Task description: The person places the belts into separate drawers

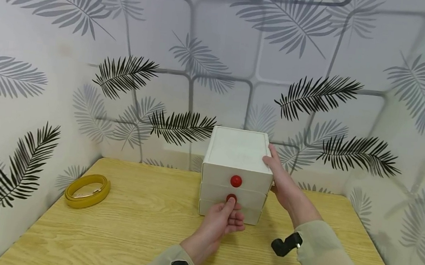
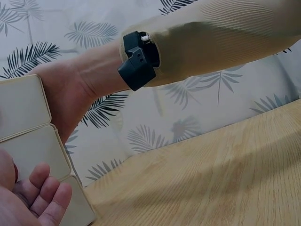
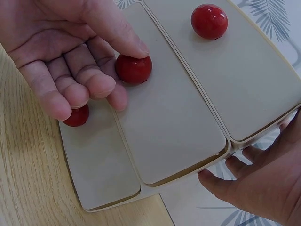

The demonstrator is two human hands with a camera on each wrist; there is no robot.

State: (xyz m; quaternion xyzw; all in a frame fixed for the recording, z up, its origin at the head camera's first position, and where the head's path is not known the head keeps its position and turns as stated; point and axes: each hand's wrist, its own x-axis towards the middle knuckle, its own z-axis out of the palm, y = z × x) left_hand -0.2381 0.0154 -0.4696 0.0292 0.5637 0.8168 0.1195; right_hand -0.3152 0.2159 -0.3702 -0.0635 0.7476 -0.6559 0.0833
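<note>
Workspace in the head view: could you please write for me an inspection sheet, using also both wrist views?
Surface: wood-grain table.
Job's things: white drawer box, three drawers stacked; red top knob, middle knob and bottom knob.
Clutter: coiled yellow belt, apart from the box, toward the table's left edge.
Left hand: pinches the middle knob.
Right hand: holds the box's right side.
Cables: nothing seen.
Surroundings: leaf-patterned wall; a black device at each wrist.
</note>
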